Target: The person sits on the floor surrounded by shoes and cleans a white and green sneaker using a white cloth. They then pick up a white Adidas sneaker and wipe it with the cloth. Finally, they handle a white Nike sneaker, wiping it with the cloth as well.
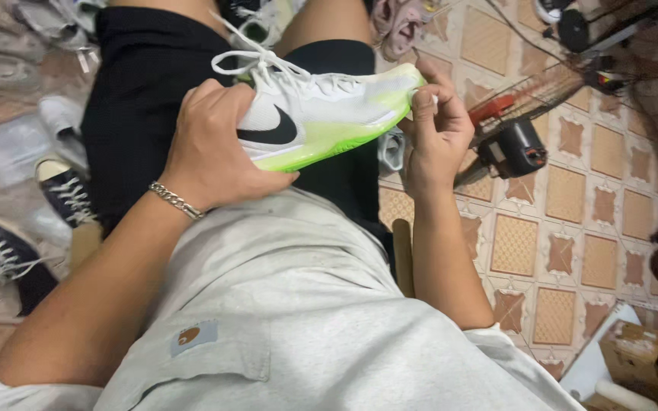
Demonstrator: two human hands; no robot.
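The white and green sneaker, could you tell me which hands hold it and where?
Left hand grips the sneaker at its heel; right hand pinches its toe.

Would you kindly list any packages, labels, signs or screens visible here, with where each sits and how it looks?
Cardboard box: bottom right corner on the tiled floor, brown, open-topped, partly cut off by the frame.
Sewn patch label: on the chest pocket of the grey shirt, low centre-left, small grey rectangle with an orange-brown mark.
Clear plastic bags: left edge on the floor, crumpled, see-through.
No signs or screens in view.
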